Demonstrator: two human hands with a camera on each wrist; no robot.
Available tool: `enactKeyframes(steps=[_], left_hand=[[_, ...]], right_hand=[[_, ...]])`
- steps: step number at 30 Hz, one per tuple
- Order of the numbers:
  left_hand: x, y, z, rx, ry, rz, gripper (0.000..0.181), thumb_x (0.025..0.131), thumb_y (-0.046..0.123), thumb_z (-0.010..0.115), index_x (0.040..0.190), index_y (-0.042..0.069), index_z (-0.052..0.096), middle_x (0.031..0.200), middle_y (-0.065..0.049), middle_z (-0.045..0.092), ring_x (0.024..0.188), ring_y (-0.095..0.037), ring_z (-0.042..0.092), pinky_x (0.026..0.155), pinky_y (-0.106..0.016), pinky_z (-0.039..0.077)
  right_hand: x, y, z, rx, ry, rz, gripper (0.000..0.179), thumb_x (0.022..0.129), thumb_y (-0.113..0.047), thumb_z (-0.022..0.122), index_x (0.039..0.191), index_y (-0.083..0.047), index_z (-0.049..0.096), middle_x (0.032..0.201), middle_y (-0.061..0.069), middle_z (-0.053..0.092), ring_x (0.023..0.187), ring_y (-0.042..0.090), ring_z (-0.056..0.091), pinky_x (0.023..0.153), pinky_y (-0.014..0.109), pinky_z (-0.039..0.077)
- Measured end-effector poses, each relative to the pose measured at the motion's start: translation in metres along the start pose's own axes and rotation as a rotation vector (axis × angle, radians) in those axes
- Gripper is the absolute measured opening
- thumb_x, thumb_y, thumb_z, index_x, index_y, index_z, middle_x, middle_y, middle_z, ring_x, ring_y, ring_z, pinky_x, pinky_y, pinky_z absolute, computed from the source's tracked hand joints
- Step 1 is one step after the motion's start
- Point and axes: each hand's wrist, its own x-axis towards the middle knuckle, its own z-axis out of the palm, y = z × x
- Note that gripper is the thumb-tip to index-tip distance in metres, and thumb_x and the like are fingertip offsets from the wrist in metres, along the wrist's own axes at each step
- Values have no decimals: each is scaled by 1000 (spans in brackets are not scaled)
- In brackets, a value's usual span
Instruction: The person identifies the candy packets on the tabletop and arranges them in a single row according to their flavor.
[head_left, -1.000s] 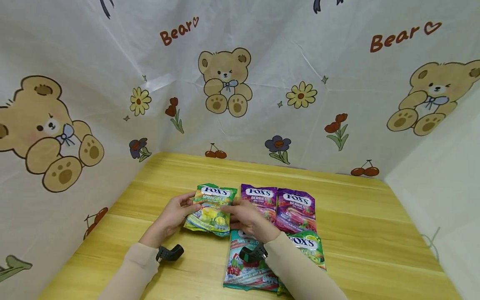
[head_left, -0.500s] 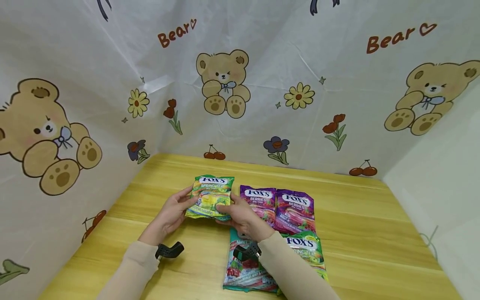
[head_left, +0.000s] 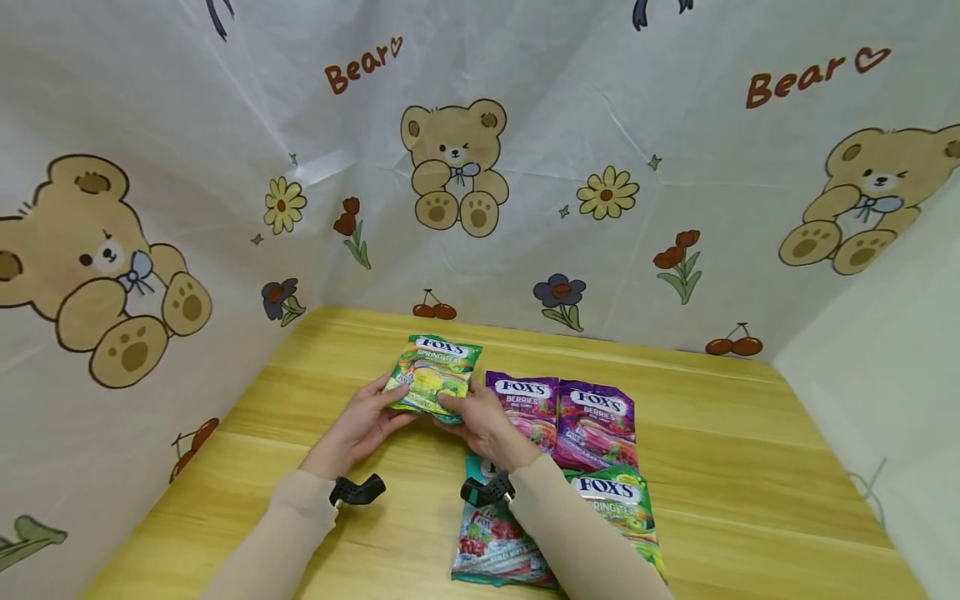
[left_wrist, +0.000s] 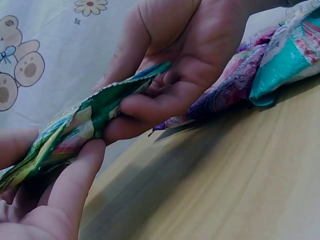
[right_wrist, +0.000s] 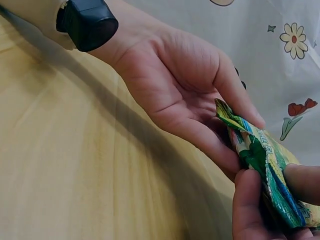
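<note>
A green and yellow Fox's Spring Tea candy bag [head_left: 433,372] is held up off the table between both hands, tilted with its front facing up. My left hand [head_left: 367,422] grips its left edge, thumb on the front and fingers beneath. On the opposite side my right hand [head_left: 486,421] pinches the lower right corner, thumb on top. In the left wrist view the bag's crimped edge [left_wrist: 95,107] runs between the two hands, and the fingers support it from below. Seen from the right wrist, the bag [right_wrist: 265,160] sits in the fingers of both hands.
Two purple Berries bags [head_left: 597,425] lie side by side right of my hands. Nearer me lie a teal mint bag [head_left: 498,546] and another Spring Tea bag [head_left: 618,504], partly under my right sleeve. A bear-printed cloth [head_left: 517,267] hangs behind the wooden table [head_left: 750,492].
Both hands have carried the Spring Tea bag away from me, up in the head view. The right forearm has shifted slightly left. The other bags stay where they lay.
</note>
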Motion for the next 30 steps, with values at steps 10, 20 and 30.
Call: enactKeyframes(steps=[10, 20, 30], left_hand=[[16, 16, 0, -81, 24, 68, 60, 110, 14, 47, 165, 10, 22, 148, -15, 49, 115, -15, 69, 96, -29, 60], [35, 35, -15, -111, 36, 90, 60, 111, 15, 42, 166, 11, 18, 132, -7, 61, 108, -12, 71, 90, -25, 61], [64, 29, -32, -209, 35, 32, 58, 113, 13, 35, 167, 17, 14, 171, -16, 21, 154, -27, 32, 114, -33, 47]], right_hand=[[19, -14, 14, 49, 37, -55, 51, 100, -3, 64, 148, -1, 47, 138, 20, 62, 107, 20, 69, 93, 35, 62], [44, -22, 29, 122, 66, -56, 49, 102, -5, 62, 150, -2, 48, 139, 19, 60, 117, 22, 65, 103, 34, 58], [73, -13, 28, 151, 92, -46, 50, 106, -5, 54, 155, -3, 42, 145, 22, 57, 129, 31, 62, 101, 37, 59]])
